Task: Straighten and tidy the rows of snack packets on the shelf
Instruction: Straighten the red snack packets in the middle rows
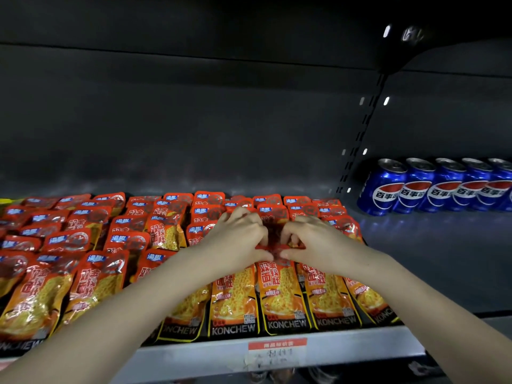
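A dark shelving bay fills the view, its grey back panel blank from 9 to 1 o'clock; the shelf below it runs across the lower half, bare at 4 o'clock. The snack packets, red and orange, cover the shelf from 9 o'clock to just past centre; they lie overlapped front to back like shingles, likely so each printed face shows. The columns at 9 o'clock lean and splay, while those nearer centre sit straighter, so the tidying looks partly done. A row of blue cans stands upright at 3 o'clock, well apart from the packets.

The left hand and right hand are together at centre, thumbs nearly touching; each pinches the red top edge of what appears to be the front-row packet, probably gripping both corners to square it against its neighbours. A price tag sits on the shelf lip at 6 o'clock, its writing illegible.
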### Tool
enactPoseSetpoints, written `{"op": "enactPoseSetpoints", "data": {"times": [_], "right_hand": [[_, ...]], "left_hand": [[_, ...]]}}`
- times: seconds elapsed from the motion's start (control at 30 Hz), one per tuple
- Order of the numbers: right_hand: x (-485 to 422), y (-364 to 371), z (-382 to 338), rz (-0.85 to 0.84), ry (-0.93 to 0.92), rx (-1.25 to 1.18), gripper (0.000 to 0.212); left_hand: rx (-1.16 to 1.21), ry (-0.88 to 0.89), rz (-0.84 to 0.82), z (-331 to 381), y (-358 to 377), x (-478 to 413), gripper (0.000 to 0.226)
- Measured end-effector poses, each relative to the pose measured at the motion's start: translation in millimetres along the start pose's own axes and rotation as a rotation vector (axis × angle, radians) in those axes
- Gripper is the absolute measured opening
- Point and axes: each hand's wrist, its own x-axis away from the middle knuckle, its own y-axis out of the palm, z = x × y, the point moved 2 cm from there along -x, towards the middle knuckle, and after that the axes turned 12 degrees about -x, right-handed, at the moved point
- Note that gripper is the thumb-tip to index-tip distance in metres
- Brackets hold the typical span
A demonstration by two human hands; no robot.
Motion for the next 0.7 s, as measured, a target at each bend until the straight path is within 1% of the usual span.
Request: {"op": "enactPoseSetpoints", "data": {"times": [0.1, 0.27, 0.43, 0.53, 0.63, 0.7], "right_hand": [[0.5, 3.4, 1.5, -0.003, 0.024, -0.064, 0.009], [-2.7, -1.1, 7.8, 0.034, 0.11, -0.177, 0.004], [0.8, 1.4, 8.8, 0.086, 0.102, -0.152, 0.004], [4.1, 4.9, 8.8, 0.107, 0.099, -0.159, 0.009], [8.0, -0.5, 9.0, 0.144, 0.095, -0.186, 0.012], [13.7, -13.7, 11.2, 0.208, 0.119, -0.218, 0.01]], "left_hand": [[0.082, -0.031, 0.033, 3.2, 1.7, -2.7, 0.032], [0.112, -0.053, 0.091, 11.7, 4.7, -9.2, 0.029], [0.128, -0.059, 0.074, 13.0, 6.7, -12.5, 0.03], [0.136, -0.056, 0.076, 12.9, 6.9, -12.8, 0.029], [0.137, -0.062, 0.096, 13.0, 5.9, -13.4, 0.027], [0.14, -0.06, 0.139, 14.5, 3.1, -13.5, 0.027]]}}
